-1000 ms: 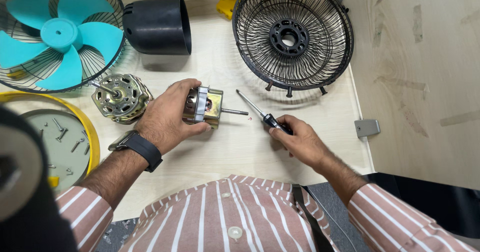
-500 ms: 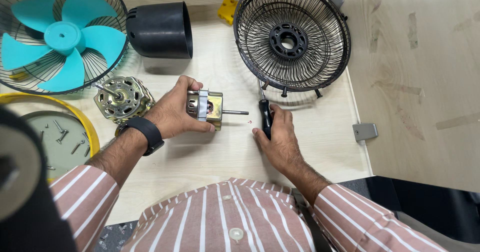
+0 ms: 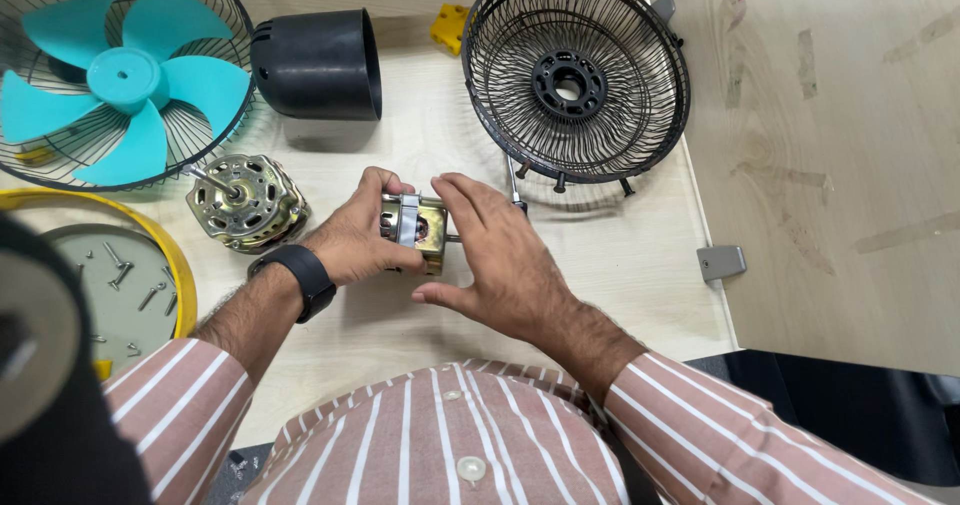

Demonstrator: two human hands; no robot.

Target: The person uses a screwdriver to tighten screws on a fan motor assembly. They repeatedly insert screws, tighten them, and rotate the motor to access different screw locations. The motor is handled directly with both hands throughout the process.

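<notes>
While both of our hands meet at the middle of the frame, the small fan motor (image 3: 415, 231) sits between them, resting on or just above the pale wooden table (image 3: 620, 265). Our left hand (image 3: 360, 235), with a black watch (image 3: 302, 277) on its wrist, wraps the motor from the left, thumb over the top and fingers curled beneath, so the grip is closed on its brass-coloured body. Our right hand (image 3: 495, 255) comes in from the right with its fingers spread over the motor's right end, touching the casing; the shaft end is hidden under that palm. Just behind the right hand, a screwdriver (image 3: 514, 187) lies on the table, only its metal shank showing. A second, larger motor (image 3: 245, 203) lies to the left of the left hand, near but apart. At upper left sits a teal fan blade (image 3: 120, 75) inside a wire guard, a black cylindrical housing (image 3: 320, 63) beside it, and at upper right the other black wire guard (image 3: 580, 70). At lower left, a yellow-rimmed tray (image 3: 172, 255) holds loose screws (image 3: 120, 270).
</notes>
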